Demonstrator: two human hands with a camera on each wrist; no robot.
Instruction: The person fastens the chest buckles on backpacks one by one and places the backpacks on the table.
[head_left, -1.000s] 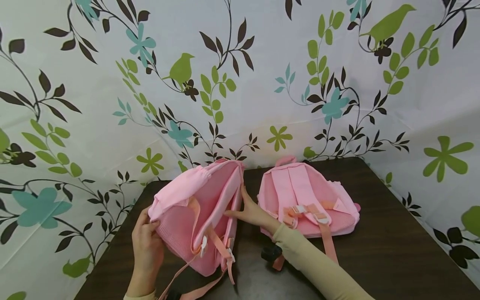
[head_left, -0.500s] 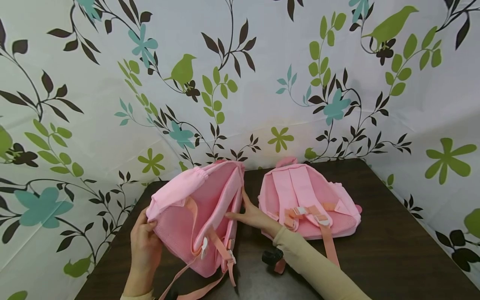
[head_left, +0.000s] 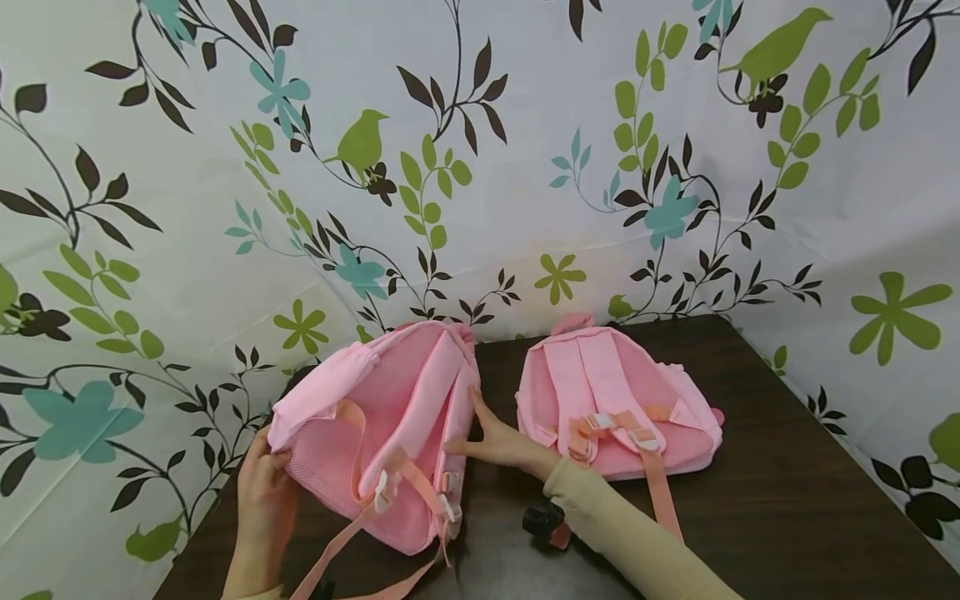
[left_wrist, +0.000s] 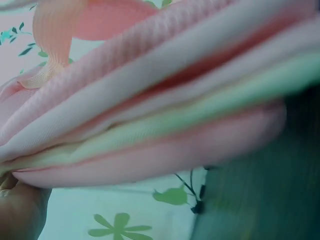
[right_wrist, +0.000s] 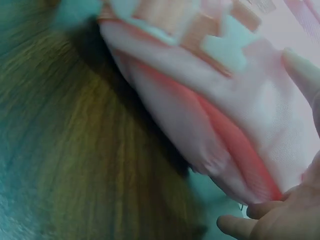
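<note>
A pink backpack [head_left: 405, 417] stands tilted at the left of the table in the head view, its padded shoulder straps and peach webbing facing me. My left hand [head_left: 264, 500] grips its lower left corner, the thumb in front and the other fingers mostly hidden behind. On its right side, my right hand [head_left: 502, 442] touches the bag with thumb and fingers spread. The right wrist view shows that thumb [right_wrist: 300, 70] lying along a strap. Layered pink and pale green fabric [left_wrist: 165, 125] of the bag fills much of the left wrist view.
A second pink backpack [head_left: 622, 400] lies to the right, straps up, its peach webbing trailing toward me. A small black object [head_left: 543, 520] sits at my right wrist. The dark wooden table [head_left: 787, 500] meets a cloth backdrop [head_left: 510, 208] printed with leaves and birds.
Both hands and the left backpack have shifted left. The bag has turned so that its straps face me more. The second backpack stays in place.
</note>
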